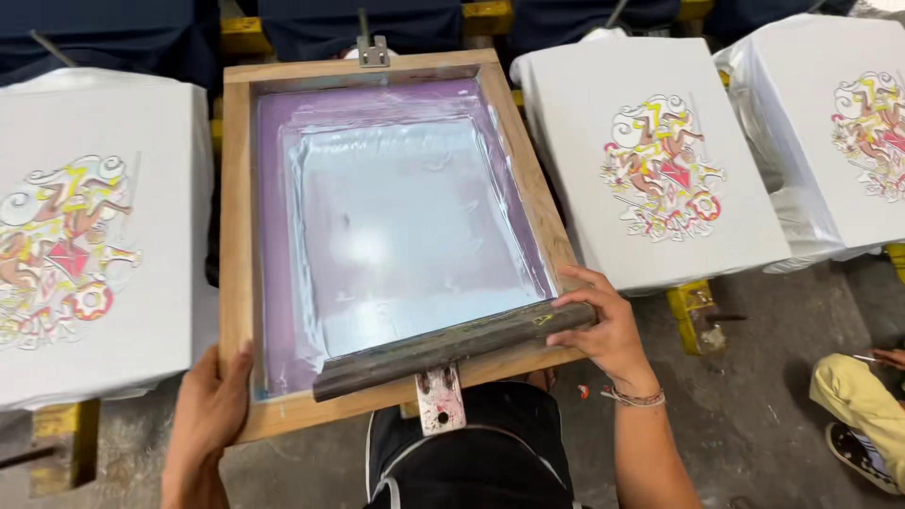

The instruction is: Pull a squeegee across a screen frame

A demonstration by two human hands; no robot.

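grey concrete floor (754, 405) below a row of printed white shirts (650, 160), wooden screen frame (236, 236) holding pale ink (405, 226), right hand (603, 325) fingers curled over the squeegee (452, 347) lying along the near edge, left hand (209, 410) gripping the frame's corner

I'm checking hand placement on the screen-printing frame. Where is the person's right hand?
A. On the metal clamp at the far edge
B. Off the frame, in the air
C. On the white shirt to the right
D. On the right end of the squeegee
D: the right hand grips the right end of the squeegee lying across the near side of the wooden screen frame.
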